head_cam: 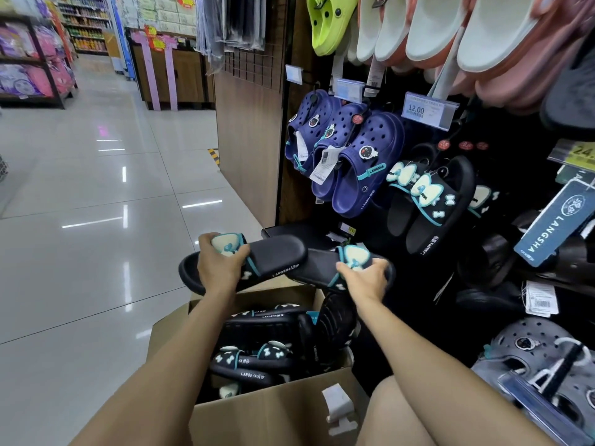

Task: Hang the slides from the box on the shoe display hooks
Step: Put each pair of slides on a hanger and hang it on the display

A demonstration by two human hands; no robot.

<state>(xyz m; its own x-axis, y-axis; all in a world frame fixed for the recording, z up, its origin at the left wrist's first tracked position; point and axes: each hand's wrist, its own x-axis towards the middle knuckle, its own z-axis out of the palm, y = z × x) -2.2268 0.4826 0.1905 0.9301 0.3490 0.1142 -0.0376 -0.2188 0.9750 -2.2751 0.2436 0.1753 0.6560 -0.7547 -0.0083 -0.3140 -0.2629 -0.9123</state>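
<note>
Overhead, two black slides are held above an open cardboard box [277, 410]: the left slide [273, 257] is gripped at its bow strap by the left hand [219, 263], the right slide [318, 268] likewise by the right hand [365, 276]. Several more slides [257, 358] lie inside the box; two matching ones [431, 204] hang on the display.

A glossy pale tiled floor [96, 188] carries an open cardboard box [273, 410], set just beside the dark shoe display wall [502, 239]. Black slides with teal bows [257, 358] lie piled inside the box. On the wall's hooks hang navy clogs [351, 159], matching black slides [431, 204] and pale slippers [450, 30] above them
</note>
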